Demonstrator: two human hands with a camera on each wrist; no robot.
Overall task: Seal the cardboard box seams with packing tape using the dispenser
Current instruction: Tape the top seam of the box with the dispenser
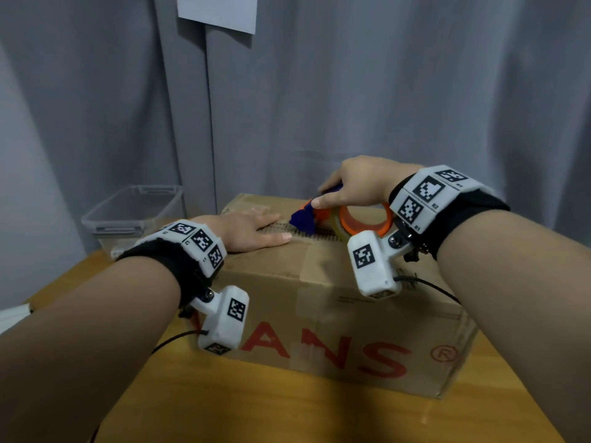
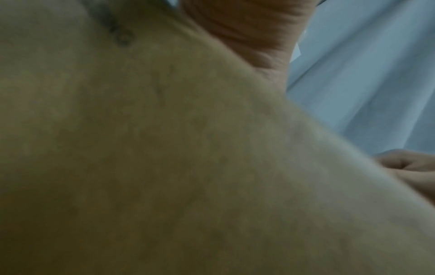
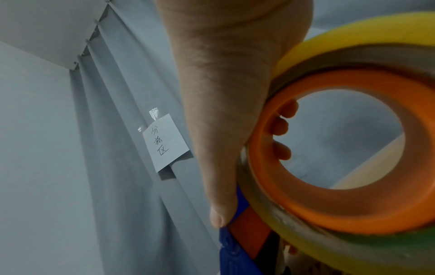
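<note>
A brown cardboard box [image 1: 335, 302] with red letters stands on the wooden table. My left hand [image 1: 252, 230] lies flat on the box top, fingers straight, beside the centre seam [image 1: 307, 235]. My right hand [image 1: 355, 187] grips the tape dispenser [image 1: 339, 217], blue at its front with an orange hub, and holds it down on the seam to the right of my left fingertips. In the right wrist view my thumb [image 3: 223, 130] runs along the orange hub [image 3: 329, 152] of the tape roll. The left wrist view is filled by the blurred box wall [image 2: 164, 158].
A clear plastic tub [image 1: 134, 212] sits on the table [image 1: 287, 410] behind and left of the box. Grey curtains [image 1: 383, 91] hang close behind, with a paper note [image 1: 217, 11] pinned up. Bare wood lies in front of the box.
</note>
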